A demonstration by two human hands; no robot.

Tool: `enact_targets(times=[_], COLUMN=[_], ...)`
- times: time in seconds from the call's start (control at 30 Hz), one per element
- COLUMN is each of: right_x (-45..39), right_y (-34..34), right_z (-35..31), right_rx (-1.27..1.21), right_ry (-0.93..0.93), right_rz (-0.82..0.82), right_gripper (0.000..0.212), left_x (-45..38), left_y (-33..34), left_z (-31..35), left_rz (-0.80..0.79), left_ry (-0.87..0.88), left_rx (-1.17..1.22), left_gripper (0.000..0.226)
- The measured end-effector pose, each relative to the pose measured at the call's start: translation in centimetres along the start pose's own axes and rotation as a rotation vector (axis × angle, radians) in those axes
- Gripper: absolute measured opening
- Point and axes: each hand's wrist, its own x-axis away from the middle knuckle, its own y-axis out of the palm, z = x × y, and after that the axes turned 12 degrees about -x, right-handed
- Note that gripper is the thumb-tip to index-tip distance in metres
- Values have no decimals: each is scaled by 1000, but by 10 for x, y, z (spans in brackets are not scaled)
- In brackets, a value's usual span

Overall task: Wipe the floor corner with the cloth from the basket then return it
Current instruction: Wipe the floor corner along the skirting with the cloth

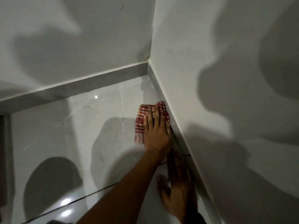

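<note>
Pressing the soft red-and-white checked cloth (142,120) flat, the left hand (156,133) lies open-palmed on it — limp, light (bunch it to lift) — right hand (178,189) open, braced on the glossy grey tiled floor (80,126).

The left hand (156,135) lies flat over the checked cloth (140,122), hiding most of it. The right hand (176,189) is blurred against the skirting (182,143). Both forearms are cut off at the bottom edge.

One cloth (142,120), two hands, two walls.
</note>
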Motion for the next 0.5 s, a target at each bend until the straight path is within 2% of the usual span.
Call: enact_targets(times=[0.13,0.23,0.37,0.5], right_x=[5,7,3,2], right_y=[7,11,5,6], right_z=[7,12,4,3], right_rx=[22,43,22,56], right_ry=[1,-11,-42,-42], right_rz=[44,65,47,29], right_gripper=[80,79,76,74], left_x=[20,35,1,-5], left_y=[-4,-3,-11,-17], left_z=[3,-1,-2,0], left_rz=[-39,-11,-61,6], left_ry=[49,127,37,-2], left_rx=[15,-10,23,79], left_gripper=[71,70,72,66])
